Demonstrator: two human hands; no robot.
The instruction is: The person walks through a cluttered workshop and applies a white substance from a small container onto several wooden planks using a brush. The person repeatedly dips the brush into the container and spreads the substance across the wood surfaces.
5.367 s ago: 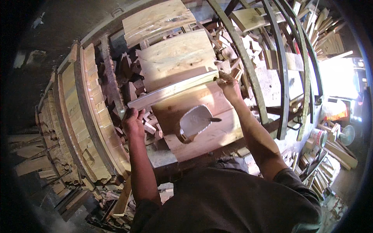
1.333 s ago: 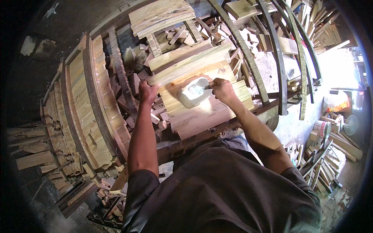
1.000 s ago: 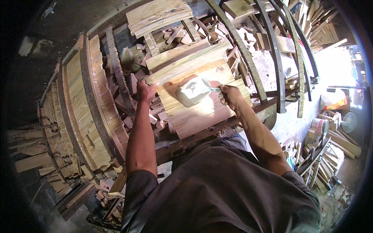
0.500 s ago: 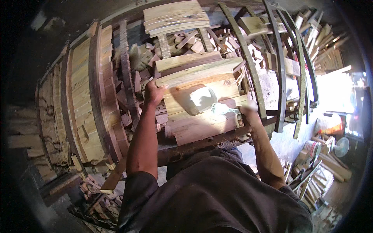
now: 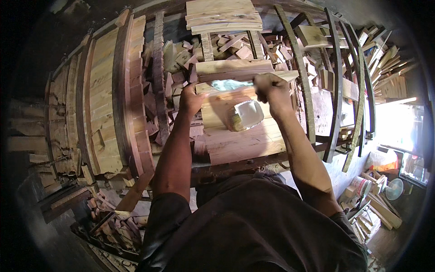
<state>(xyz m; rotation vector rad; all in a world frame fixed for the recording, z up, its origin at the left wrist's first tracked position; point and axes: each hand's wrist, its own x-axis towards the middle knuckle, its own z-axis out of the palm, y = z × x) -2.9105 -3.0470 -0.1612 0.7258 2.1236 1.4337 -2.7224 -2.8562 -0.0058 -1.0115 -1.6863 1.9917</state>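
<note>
Two bare forearms reached up from the dark shirt. Nearest sat a small tub (image 5: 247, 115) of pale paste on stacked planks (image 5: 244, 136). Left hand (image 5: 191, 97) pressed flat, fingers spread, against the planks' left edge. Beyond, right hand (image 5: 271, 88) gripped a spatula (image 5: 231, 84), fingers closed, its smeared blade on the upper board (image 5: 235, 68).

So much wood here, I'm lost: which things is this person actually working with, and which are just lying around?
In use:
right hand holding a pale smeared tool
left hand steadying the wooden boards
white-filled container

Lying about:
offcut heap
curved staves
fan
</note>
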